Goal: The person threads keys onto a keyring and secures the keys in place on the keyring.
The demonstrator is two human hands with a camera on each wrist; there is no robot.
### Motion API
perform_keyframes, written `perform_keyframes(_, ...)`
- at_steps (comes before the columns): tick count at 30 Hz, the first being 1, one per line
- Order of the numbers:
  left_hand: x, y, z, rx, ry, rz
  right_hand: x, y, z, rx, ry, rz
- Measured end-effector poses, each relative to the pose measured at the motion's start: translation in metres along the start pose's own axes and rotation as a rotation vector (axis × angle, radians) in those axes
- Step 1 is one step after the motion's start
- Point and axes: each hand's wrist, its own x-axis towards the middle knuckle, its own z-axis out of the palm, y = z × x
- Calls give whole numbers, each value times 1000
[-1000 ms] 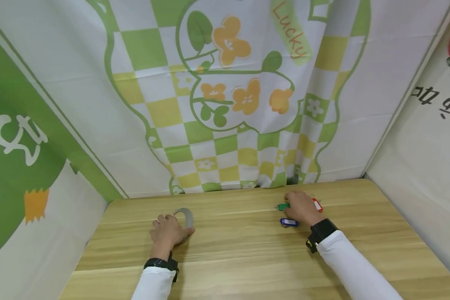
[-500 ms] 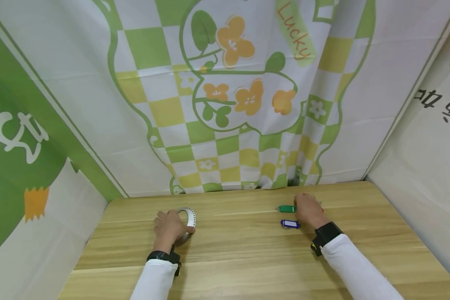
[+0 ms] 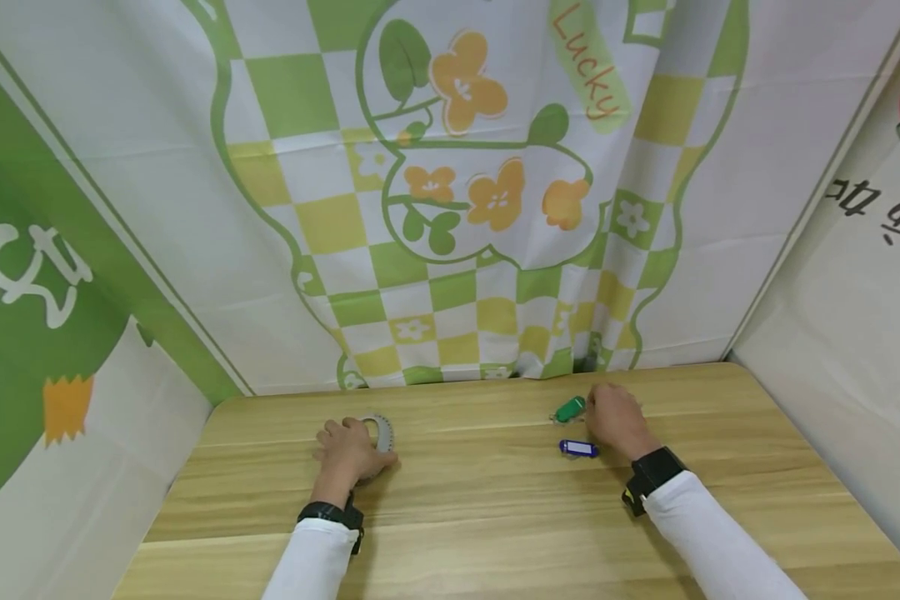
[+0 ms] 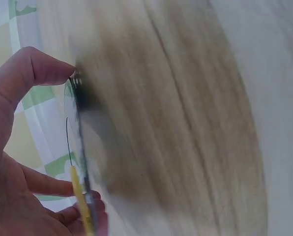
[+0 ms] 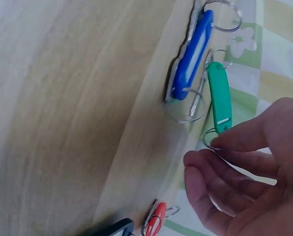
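Note:
My left hand (image 3: 348,452) grips a grey ring with small notches or holes around its edge (image 3: 386,433). In the left wrist view the ring (image 4: 82,132) appears edge-on between thumb and fingers, with a yellow strip (image 4: 77,189) and thin wire along it. At the right, my right hand (image 3: 619,422) pinches the small metal ring (image 5: 210,138) of a green key tag (image 5: 220,96) between thumb and fingertips. Close by lies a blue key tag (image 5: 193,56) with a key. A red key tag (image 5: 156,220) shows low in the right wrist view; the hand hides it from the head view.
A wooden table (image 3: 465,500) carries everything. A dark, black-edged item (image 5: 119,228) is partly visible near the red tag. Behind the table hangs a checked green and yellow cloth (image 3: 450,300); printed cloths flank both sides.
The right hand went rightward off the green tag, then turned that tag to a slant. The red tag passed out of the head view behind it. The left hand and ring shifted slightly right.

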Motion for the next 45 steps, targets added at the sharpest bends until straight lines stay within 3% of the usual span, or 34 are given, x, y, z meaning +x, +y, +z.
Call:
perform_keyframes(6, 4, -3, 4, -21, -8, 11, 1, -10, -4, 121, 28, 4)
perform_keyframes(12, 3, 1, 3, -32, 26, 36, 3, -22, -7, 178, 131, -68)
perform_keyframes(21, -8, 33, -9, -68, 197, 228, 3, -36, -11, 320, 184, -69)
perform_keyframes(25, -15, 48, -11, -120, 252, 316, 2, -43, -11, 332, 258, -105)
perform_keyframes(32, -23, 63, -2, -208, 267, 428, 2, -61, -13, 339, 463, -229)
perform_keyframes(35, -25, 69, 2, -241, 260, 457, 1, -71, -13, 391, 520, -234)
perform_keyframes(39, -28, 76, 7, -266, 244, 474, -5, -86, -12, 508, 529, -200)
perform_keyframes(45, -33, 83, 12, -279, 207, 467, -18, -105, -9, 671, 417, -146)
